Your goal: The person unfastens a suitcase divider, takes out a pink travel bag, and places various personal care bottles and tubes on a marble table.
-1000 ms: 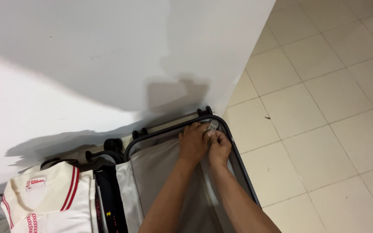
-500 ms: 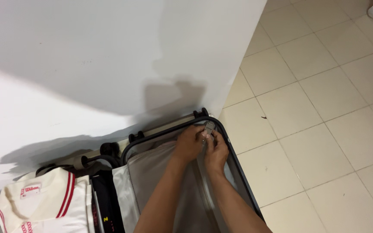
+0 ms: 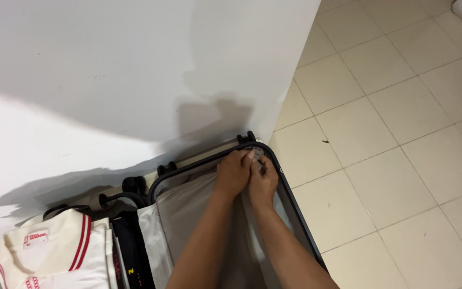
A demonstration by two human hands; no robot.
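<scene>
Both forearms reached up from the bottom edge, side by side, converging at the far corner of the open suitcase. The left hand was curled, knuckles up, its fingers pressed down at the dark rim; the right hand sat tight against it, fingers bent and pinching a small pale tab right at that corner. Whether the left hand actually gripped anything could not be told, as its fingertips were hidden. The suitcase lay flat on the tiled floor, its far edge against the white wall, wheels touching the wall's base. The grey lining spread under the wrists. A cream polo shirt with red stripes lay well apart, in the left half.
</scene>
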